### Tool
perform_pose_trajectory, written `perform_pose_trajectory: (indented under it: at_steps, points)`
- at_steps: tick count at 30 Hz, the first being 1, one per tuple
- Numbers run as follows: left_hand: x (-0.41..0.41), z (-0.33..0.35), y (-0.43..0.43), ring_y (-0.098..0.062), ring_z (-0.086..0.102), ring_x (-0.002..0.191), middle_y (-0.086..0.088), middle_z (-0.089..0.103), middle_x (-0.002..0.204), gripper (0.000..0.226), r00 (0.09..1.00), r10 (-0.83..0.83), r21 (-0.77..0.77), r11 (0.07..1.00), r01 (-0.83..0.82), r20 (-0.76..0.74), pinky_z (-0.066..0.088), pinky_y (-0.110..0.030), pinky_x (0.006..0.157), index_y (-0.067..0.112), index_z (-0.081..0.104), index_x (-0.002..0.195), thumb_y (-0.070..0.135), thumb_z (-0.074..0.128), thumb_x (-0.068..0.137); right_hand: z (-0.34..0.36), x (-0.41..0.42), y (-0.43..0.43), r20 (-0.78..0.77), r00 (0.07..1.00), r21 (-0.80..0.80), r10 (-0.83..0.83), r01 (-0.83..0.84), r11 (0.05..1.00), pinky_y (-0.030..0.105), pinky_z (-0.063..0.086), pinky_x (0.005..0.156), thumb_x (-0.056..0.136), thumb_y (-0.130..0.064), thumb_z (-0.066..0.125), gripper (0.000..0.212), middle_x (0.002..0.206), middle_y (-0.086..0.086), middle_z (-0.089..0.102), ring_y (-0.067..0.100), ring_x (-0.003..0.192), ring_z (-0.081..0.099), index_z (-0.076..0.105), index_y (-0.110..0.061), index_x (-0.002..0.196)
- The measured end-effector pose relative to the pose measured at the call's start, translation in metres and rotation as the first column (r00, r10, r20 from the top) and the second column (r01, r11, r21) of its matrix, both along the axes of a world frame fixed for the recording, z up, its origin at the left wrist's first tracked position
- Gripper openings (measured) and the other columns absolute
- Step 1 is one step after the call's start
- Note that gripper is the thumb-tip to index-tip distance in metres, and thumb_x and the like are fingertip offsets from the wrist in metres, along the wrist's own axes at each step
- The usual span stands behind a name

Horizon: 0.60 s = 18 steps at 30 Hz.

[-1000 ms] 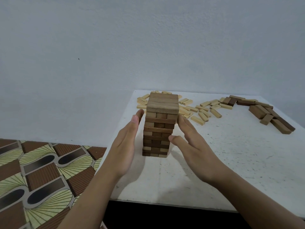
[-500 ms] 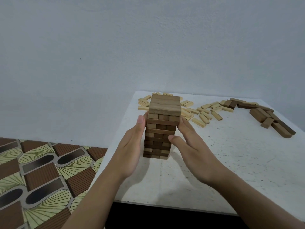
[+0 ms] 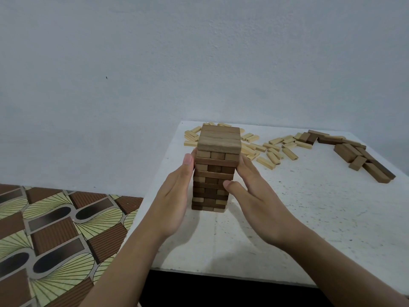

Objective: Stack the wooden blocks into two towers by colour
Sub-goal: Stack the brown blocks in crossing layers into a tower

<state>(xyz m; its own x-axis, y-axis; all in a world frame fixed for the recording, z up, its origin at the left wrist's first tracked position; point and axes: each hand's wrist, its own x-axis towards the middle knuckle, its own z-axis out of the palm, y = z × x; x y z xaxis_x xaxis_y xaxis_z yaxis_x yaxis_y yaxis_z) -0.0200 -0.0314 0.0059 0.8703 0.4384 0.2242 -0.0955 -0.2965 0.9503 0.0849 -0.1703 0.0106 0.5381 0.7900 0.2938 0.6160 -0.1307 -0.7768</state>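
A tower of brown wooden blocks [image 3: 215, 165] stands upright on the white table [image 3: 309, 218], several layers high. My left hand [image 3: 174, 196] presses flat against its left side with straight fingers. My right hand [image 3: 254, 193] presses against its right side, the thumb lying across the front face. Light-coloured blocks [image 3: 272, 149] lie scattered behind the tower. Loose dark brown blocks [image 3: 363, 158] lie in a heap at the far right.
The table's left edge runs close to the tower, and its front edge is near my forearms. A patterned brown and green floor [image 3: 55, 235] lies to the left below. A pale wall stands behind the table.
Both hands closed in from a little apart onto the tower's two sides and now press against it. The tower stays upright in place.
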Motion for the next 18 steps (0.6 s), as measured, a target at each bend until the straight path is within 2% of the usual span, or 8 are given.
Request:
perform_pose_trajectory:
  at_steps: [3,5,7,9,11,12,15,18]
  points:
    - [-0.001,0.001,-0.001,0.037,0.041,0.108,0.057,0.055,0.104,0.046,1.0,0.005,0.015,1.0,-0.005,-0.004,0.024,0.014,0.077,0.055,0.051,0.126,0.05,0.011,0.104,0.002,-0.002,0.001,0.012,1.0,-0.007,-0.003,0.003,1.0,-0.012,0.015,0.09,0.107,-0.023,0.037,0.05,0.133,-0.052,0.023,-0.035,0.123,0.018,0.024,-0.063,0.134]
    - [-0.002,0.002,-0.002,0.038,0.041,0.107,0.058,0.054,0.103,0.045,1.0,0.008,0.019,1.0,-0.008,-0.002,0.025,0.013,0.078,0.053,0.051,0.127,0.047,0.012,0.105,0.002,-0.002,0.0,0.005,1.0,-0.015,-0.01,0.01,1.0,-0.011,0.017,0.091,0.107,-0.024,0.037,0.049,0.136,-0.049,0.026,-0.033,0.125,0.02,0.026,-0.061,0.137]
    - [-0.001,0.0,0.001,0.031,0.039,0.121,0.051,0.054,0.122,0.05,0.999,0.01,0.014,1.0,-0.011,0.033,0.025,0.009,0.09,0.048,0.05,0.139,0.05,0.013,0.105,0.002,-0.001,-0.002,-0.017,1.0,-0.014,-0.023,0.023,1.0,-0.006,0.017,0.096,0.107,-0.027,0.037,0.051,0.145,-0.044,0.026,-0.03,0.13,0.018,0.025,-0.056,0.147]
    - [-0.001,-0.002,0.005,0.022,0.031,0.137,0.04,0.045,0.145,0.055,0.998,0.023,-0.009,1.0,-0.022,0.054,0.022,-0.006,0.11,0.046,0.042,0.15,0.057,0.015,0.104,0.003,0.0,-0.004,-0.046,0.998,-0.007,-0.037,0.036,0.999,0.006,0.013,0.108,0.106,-0.036,0.036,0.053,0.155,-0.041,0.018,-0.026,0.138,0.011,0.02,-0.051,0.154]
    - [-0.001,-0.001,0.006,0.017,0.025,0.143,0.035,0.038,0.153,0.058,0.997,0.033,-0.032,0.999,-0.031,0.063,0.017,-0.02,0.12,0.044,0.036,0.154,0.061,0.018,0.102,0.006,0.001,-0.005,-0.073,0.995,-0.009,-0.062,0.061,0.998,0.02,0.009,0.121,0.097,-0.045,0.035,0.066,0.161,-0.038,0.009,-0.022,0.143,0.001,0.012,-0.048,0.158]
    - [-0.002,0.0,0.006,0.018,0.024,0.143,0.035,0.037,0.154,0.058,0.997,0.035,-0.04,0.999,-0.032,0.072,0.016,-0.022,0.122,0.043,0.035,0.155,0.06,0.019,0.102,0.008,0.001,-0.005,-0.086,0.994,-0.011,-0.074,0.073,0.997,0.026,0.007,0.125,0.093,-0.047,0.035,0.071,0.162,-0.037,0.006,-0.021,0.144,-0.002,0.009,-0.046,0.159]
    - [-0.002,0.004,0.002,0.019,0.024,0.142,0.037,0.036,0.153,0.055,0.994,0.025,-0.047,0.999,-0.02,0.107,0.016,-0.019,0.12,0.044,0.034,0.154,0.057,0.021,0.103,0.012,-0.001,-0.005,-0.111,0.99,0.009,-0.081,0.083,0.997,0.034,0.007,0.128,0.091,-0.048,0.037,0.076,0.162,-0.037,0.004,-0.02,0.145,-0.002,0.004,-0.046,0.16]
    - [-0.002,0.006,0.001,0.021,0.025,0.141,0.04,0.037,0.15,0.054,0.992,0.01,-0.036,0.999,-0.005,0.127,0.017,-0.014,0.117,0.046,0.033,0.153,0.059,0.019,0.103,0.014,-0.003,-0.006,-0.133,0.988,0.029,-0.079,0.084,0.996,0.026,0.006,0.125,0.09,-0.047,0.038,0.08,0.16,-0.04,0.002,-0.022,0.143,-0.002,-0.003,-0.047,0.159]
